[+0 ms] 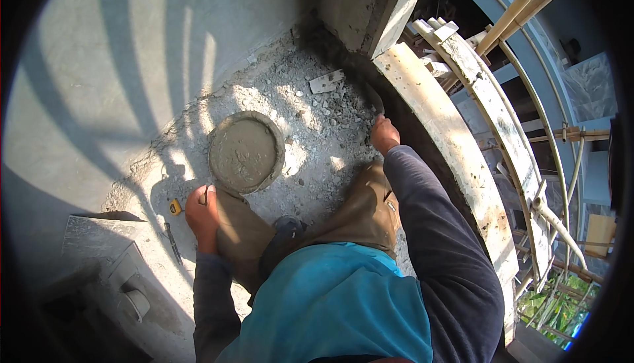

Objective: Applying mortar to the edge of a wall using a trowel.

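Observation:
My right hand (pixel 385 135) is closed round the handle of a trowel (pixel 374 99). Its blade points into the dark, shaded strip along the inner face of the low wall. Beside my bent left knee is my left hand (pixel 201 214), its fingers curled in. A thin dark loop shows at the fingers, but what they hold, if anything, I cannot make out. In front of my knees stands a round bucket (pixel 280 158) nearly full of wet grey mortar (pixel 244 153). Neither hand touches it.
Rubble (pixel 323 112) covers the floor, with a flat pale offcut (pixel 327 82) on it. A yellow tape measure (pixel 175 206) and a dark slim tool (pixel 174 243) lie at left. A low wall (pixel 456 138) curves along my right, with bamboo scaffolding (pixel 555 224) beyond.

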`<action>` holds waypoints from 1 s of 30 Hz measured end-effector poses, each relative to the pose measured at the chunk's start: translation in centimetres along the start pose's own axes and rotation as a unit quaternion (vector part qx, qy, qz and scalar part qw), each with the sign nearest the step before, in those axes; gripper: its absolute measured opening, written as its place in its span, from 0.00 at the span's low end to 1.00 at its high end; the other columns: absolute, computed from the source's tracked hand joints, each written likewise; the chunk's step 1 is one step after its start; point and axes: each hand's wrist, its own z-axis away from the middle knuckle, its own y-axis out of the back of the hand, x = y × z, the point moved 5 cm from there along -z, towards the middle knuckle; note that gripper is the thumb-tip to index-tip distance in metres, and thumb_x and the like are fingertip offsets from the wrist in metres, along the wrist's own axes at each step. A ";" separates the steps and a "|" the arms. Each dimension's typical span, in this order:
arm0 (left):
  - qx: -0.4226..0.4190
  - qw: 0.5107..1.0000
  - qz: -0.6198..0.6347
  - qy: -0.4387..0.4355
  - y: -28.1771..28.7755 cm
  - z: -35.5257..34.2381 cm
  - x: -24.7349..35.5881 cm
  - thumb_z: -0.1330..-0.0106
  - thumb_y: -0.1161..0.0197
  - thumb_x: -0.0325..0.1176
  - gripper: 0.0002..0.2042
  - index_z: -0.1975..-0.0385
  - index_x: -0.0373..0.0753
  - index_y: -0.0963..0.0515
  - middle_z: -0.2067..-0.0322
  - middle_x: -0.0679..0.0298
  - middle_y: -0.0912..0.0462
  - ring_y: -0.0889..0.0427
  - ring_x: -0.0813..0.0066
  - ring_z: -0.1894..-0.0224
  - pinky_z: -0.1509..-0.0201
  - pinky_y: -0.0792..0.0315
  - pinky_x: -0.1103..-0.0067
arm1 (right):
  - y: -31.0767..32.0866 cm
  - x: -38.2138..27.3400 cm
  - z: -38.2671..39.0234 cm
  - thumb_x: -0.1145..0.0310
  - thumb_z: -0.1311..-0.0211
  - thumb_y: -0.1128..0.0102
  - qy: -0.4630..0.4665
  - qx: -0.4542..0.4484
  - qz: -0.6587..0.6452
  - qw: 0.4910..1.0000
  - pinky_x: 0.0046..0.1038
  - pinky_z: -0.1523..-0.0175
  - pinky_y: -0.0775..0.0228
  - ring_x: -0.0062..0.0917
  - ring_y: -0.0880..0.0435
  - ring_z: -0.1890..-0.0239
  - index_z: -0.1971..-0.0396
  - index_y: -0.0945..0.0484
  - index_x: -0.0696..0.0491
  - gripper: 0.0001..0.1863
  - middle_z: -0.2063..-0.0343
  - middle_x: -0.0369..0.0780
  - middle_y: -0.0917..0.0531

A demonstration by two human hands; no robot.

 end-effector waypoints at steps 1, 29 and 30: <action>0.008 1.000 0.008 0.011 0.2 0.1 0.0 0.37 0.32 0.41 0.14 0.62 0.35 0.17 0.62 0.52 0.15 0.17 0.54 0.57 0.51 0.25 0.68 | -0.3 -0.4 0.7 0.67 0.28 0.61 0.024 0.004 0.020 1.000 0.42 0.47 0.23 0.48 0.18 0.50 0.50 0.30 0.58 0.15 0.47 0.52 0.24; 0.009 0.999 0.025 0.041 0.3 -0.8 -0.9 0.38 0.33 0.45 0.18 0.58 0.35 0.16 0.57 0.50 0.15 0.17 0.51 0.54 0.47 0.26 0.68 | -0.3 8.2 10.2 0.56 0.40 0.45 -0.086 0.036 -0.040 0.995 0.49 0.47 0.28 0.55 0.19 0.52 0.52 0.29 0.57 0.23 0.57 0.59 0.18; 0.016 0.999 0.021 0.038 0.6 -0.7 -1.3 0.38 0.33 0.46 0.19 0.58 0.35 0.16 0.57 0.50 0.15 0.17 0.51 0.54 0.47 0.26 0.67 | 0.6 7.0 11.1 0.56 0.41 0.45 -0.086 0.013 -0.040 0.995 0.50 0.48 0.28 0.55 0.20 0.53 0.50 0.30 0.57 0.24 0.57 0.59 0.18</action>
